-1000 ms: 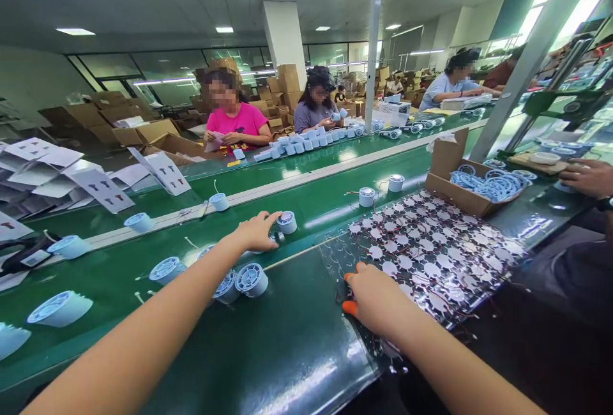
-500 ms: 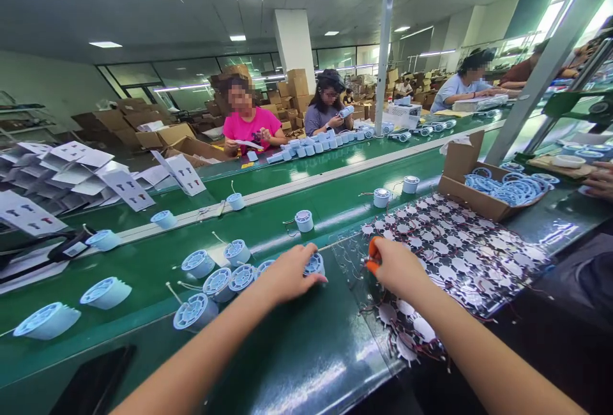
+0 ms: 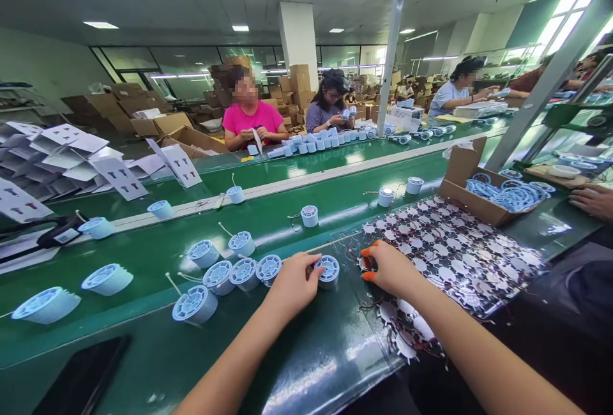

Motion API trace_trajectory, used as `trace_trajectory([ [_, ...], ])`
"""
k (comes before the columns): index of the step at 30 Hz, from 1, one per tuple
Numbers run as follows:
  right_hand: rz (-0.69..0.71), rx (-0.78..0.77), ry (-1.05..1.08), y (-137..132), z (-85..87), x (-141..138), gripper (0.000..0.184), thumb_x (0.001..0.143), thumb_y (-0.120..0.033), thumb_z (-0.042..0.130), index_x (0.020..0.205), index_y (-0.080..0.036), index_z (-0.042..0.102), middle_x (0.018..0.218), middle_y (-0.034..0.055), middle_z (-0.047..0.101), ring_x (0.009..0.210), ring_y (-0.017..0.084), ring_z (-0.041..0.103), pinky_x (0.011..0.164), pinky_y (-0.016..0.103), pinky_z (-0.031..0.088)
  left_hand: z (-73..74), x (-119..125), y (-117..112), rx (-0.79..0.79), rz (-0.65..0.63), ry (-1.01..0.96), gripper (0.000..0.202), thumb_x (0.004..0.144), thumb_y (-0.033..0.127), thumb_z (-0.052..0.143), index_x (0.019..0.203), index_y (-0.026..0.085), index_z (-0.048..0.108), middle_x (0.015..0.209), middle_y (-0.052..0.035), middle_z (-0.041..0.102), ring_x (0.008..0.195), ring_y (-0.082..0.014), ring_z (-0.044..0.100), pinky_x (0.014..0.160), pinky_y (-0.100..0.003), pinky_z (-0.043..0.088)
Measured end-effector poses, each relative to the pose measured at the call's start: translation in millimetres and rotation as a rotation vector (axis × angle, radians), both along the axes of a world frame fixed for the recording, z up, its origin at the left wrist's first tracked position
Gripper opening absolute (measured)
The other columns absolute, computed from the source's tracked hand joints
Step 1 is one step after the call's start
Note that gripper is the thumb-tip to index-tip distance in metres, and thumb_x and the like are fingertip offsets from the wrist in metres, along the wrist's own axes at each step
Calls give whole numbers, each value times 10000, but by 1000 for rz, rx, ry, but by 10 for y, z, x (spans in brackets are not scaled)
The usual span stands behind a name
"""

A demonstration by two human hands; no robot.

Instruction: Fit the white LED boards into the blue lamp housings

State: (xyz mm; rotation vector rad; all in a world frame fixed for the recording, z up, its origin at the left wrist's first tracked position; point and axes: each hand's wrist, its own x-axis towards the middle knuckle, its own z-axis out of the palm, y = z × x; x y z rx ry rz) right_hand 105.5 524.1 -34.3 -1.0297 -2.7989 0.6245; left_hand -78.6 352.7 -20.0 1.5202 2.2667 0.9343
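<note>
My left hand (image 3: 293,282) curls its fingers round a pale blue round housing (image 3: 329,270) standing on the dark green bench. Just to the right, my right hand (image 3: 389,267), with orange fingertip covers, pinches a small round white board (image 3: 366,263) at the edge of a spread of such wired boards (image 3: 454,252). A row of the same blue housings (image 3: 242,272) lies left of my left hand.
More blue housings (image 3: 309,215) ride the green conveyor (image 3: 268,226). A cardboard box of blue rings (image 3: 498,195) sits at the right, with another person's hand (image 3: 594,201) beyond it. People work across the line. A black phone (image 3: 81,380) lies near left.
My left hand has drawn a blue housing from the conveyor back onto the near bench. My right hand went up to the near edge of the boards and pinched one.
</note>
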Motion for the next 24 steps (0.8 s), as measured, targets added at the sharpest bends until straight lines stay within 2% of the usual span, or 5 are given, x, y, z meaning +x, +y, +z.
trace_trajectory([
  [7,2,-10,8,31,-25,-1,186,738,-212,771,921,-185,758,1025,92,697,953,249,670,822,325,487,-149,36,27,-88,148,-105,326,919,309,527,664,167,673,617,-29,655,599,-175,568,569,-288,352],
  [10,-48,-14,121,-38,42,-32,351,766,-214,716,1115,-180,733,1053,92,696,862,218,661,780,329,492,-204,105,-3,-51,137,-111,304,927,302,515,681,172,636,624,-13,638,600,-163,554,563,-274,330],
  [15,-52,-231,471,-320,167,-116,327,816,-293,658,1130,-211,692,1011,40,731,660,154,591,649,306,495,-221,200,-11,86,122,19,262,960,266,468,752,187,607,782,-43,695,744,-189,622,671,-288,400],
  [20,7,-109,433,-644,69,-197,299,783,-222,674,1079,-191,689,1098,85,726,1031,246,659,936,383,503,-274,182,6,-152,211,48,277,954,271,453,734,194,603,768,-72,715,707,-226,657,599,-288,366],
  [24,-33,-70,433,-718,24,-216,232,798,-203,644,1024,-197,696,1135,97,696,1060,257,651,945,398,505,-209,148,-77,-223,166,242,283,952,311,479,730,206,620,798,-70,728,748,-245,684,595,-299,401],
])
